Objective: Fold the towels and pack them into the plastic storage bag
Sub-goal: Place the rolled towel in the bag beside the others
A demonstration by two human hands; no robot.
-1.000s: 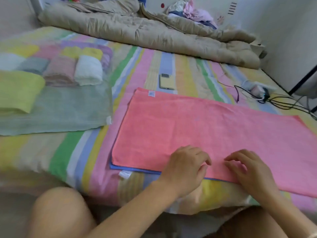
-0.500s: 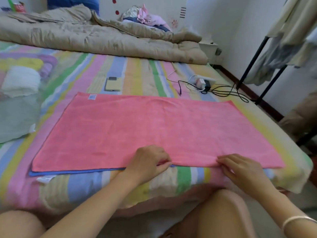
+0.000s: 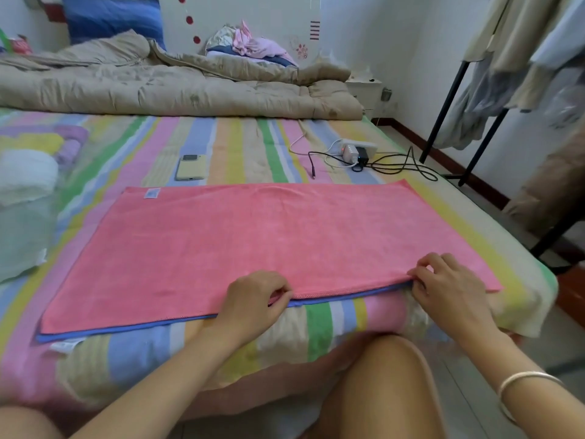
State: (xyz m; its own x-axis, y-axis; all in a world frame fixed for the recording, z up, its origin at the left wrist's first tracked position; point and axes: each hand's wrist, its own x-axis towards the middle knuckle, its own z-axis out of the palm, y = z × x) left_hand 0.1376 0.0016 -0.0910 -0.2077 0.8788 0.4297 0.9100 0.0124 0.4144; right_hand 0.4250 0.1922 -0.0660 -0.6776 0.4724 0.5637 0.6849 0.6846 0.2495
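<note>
Folding is the step in hand, I judge, and it is only at its start. The pink towel (image 3: 253, 242) lies flat on the striped bed (image 3: 240, 144), with a blue towel (image 3: 126, 328) under it that shows only as a thin edge along the near side. I have the left hand (image 3: 253, 299) at the middle of the near hem, its fingers curled and pinching the pink cloth. The right hand (image 3: 443, 286) is further along the same hem, close to the right corner, and its fingers are also curled on the edge. Whether it takes the blue layer too, I cannot tell. Pale folded towels (image 3: 25, 179) sit at the far left, well apart; that area is too blurred to say if the bag is around them. The next move, I think, calls for lifting the near hem evenly and carrying it to the far hem. Both hands stand to the right of centre, so the left corner may drag.
</note>
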